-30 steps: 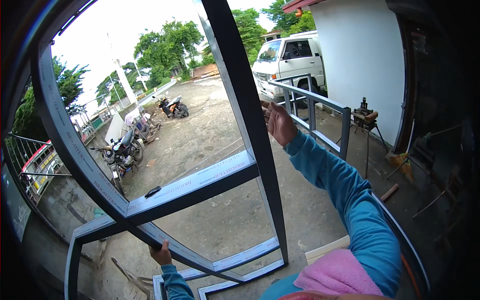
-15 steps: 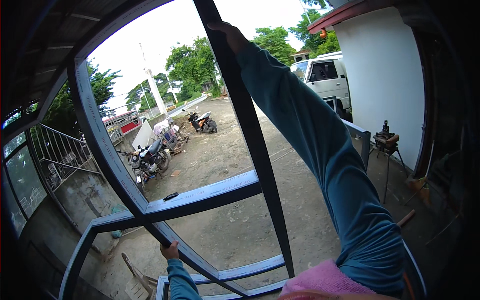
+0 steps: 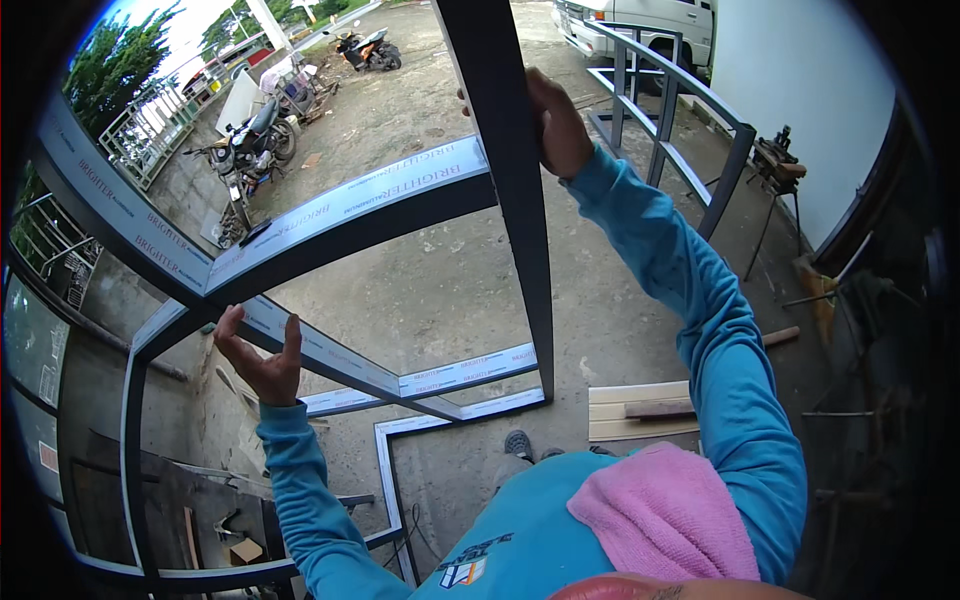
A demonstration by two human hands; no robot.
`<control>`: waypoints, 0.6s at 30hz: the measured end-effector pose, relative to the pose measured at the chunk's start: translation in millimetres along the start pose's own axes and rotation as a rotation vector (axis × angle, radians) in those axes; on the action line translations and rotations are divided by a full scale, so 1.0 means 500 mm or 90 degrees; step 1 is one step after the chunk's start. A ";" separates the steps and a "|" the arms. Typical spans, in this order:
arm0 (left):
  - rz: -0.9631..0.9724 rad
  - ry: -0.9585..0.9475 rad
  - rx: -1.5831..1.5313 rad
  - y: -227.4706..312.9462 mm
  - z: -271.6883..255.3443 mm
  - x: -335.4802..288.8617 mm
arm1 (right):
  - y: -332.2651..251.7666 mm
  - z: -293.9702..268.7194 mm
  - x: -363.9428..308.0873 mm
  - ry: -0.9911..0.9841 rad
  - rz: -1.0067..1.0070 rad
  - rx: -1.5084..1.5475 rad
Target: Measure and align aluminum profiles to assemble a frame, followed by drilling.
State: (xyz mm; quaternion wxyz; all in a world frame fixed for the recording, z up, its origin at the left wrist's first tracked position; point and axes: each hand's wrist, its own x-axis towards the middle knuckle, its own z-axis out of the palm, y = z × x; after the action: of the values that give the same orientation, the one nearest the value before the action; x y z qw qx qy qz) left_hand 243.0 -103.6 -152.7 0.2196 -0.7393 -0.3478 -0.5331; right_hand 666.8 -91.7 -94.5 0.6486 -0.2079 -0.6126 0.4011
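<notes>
A tall dark metal frame (image 3: 520, 190) stands in front of me, its inner faces covered in printed pale protective film. My right hand (image 3: 562, 125) wraps round the frame's right upright, with fingertips showing on the far side. Beside the lower part of the left upright, just under the crossbar (image 3: 360, 190), my left hand (image 3: 262, 362) has its thumb and fingers spread and holds nothing. Whether its fingertips touch the upright I cannot tell. Near the crossbar's left end lies a small black object (image 3: 256, 232), too small to name.
Another dark frame (image 3: 690, 95) stands at the right, near a white van (image 3: 690, 25). A vise on a stand (image 3: 778, 165) is by the white wall. Wooden boards (image 3: 640, 410) lie right of my feet. Motorcycles (image 3: 255, 150) are parked beyond, and a concrete wall (image 3: 95, 370) runs along the left.
My view has tilted downward. My right hand has come lower on the right upright. My left hand has let go of the left upright and spread its fingers.
</notes>
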 end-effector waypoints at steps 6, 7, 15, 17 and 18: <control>0.233 -0.381 -0.189 0.197 0.119 0.256 | 0.064 -0.022 -0.106 -0.019 -0.150 -0.173; 0.254 -0.448 -0.206 0.213 0.161 0.273 | 0.065 -0.030 -0.109 -0.013 -0.142 -0.177; 0.129 -0.693 -0.307 0.328 0.306 0.313 | 0.082 -0.026 -0.093 -0.055 -0.041 -0.082; 0.145 -0.694 -0.311 0.335 0.302 0.318 | 0.077 -0.025 -0.099 -0.046 -0.039 -0.095; 0.161 -0.689 -0.312 0.338 0.298 0.319 | 0.076 -0.022 -0.100 -0.044 -0.042 -0.109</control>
State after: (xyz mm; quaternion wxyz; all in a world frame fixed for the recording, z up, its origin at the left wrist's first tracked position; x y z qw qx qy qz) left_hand 494.5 -67.1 -44.6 -0.1034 -0.9701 -0.1863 -0.1162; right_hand 670.7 -105.7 -156.8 0.6197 -0.2283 -0.6731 0.3327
